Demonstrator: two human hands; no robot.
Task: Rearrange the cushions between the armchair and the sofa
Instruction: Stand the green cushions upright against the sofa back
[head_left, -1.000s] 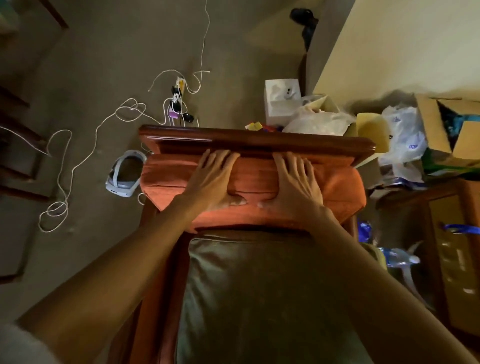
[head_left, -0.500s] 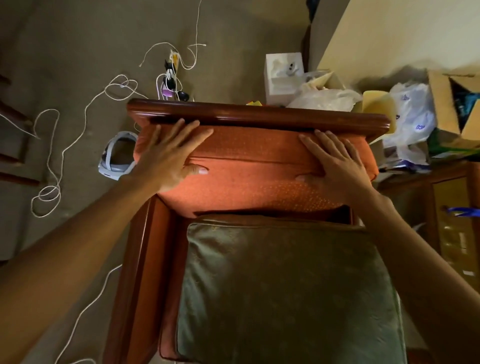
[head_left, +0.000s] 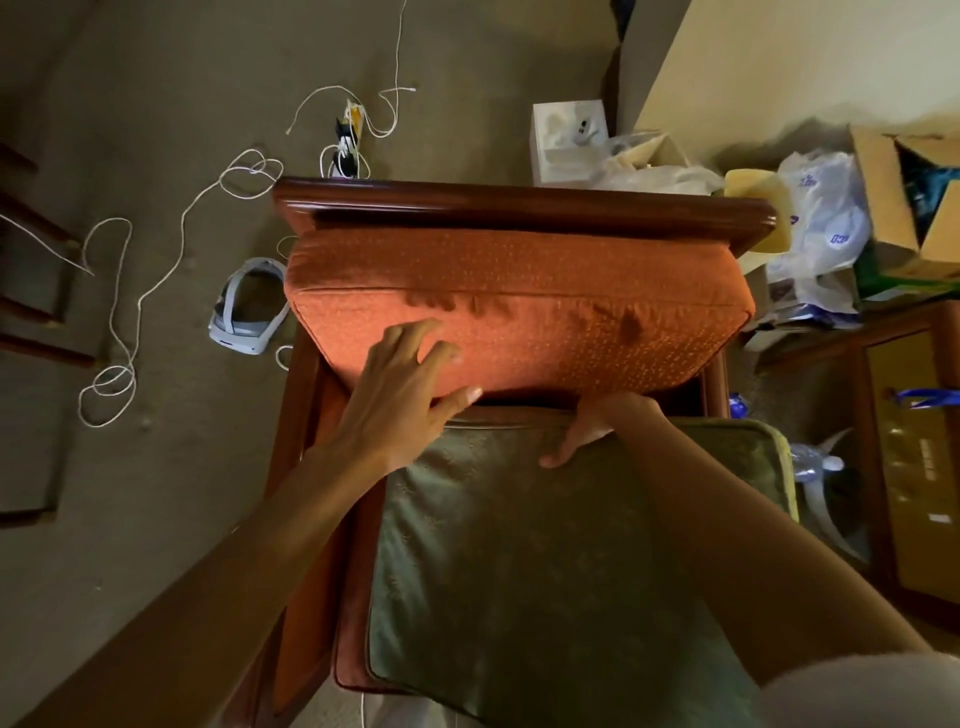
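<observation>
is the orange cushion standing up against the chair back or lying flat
Standing up: the orange cushion leans against the wooden chair back, bottom edge behind the green cushion.

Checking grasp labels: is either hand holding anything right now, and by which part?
The right hand grips the green cushion at its back edge, fingers tucked behind it, thumb on top. The left hand holds nothing; its spread fingers are over the orange cushion.

We see a dim, warm-lit room; finger shadows fall on the orange cushion (head_left: 519, 306), and wide-angle distortion bends the edges.
</observation>
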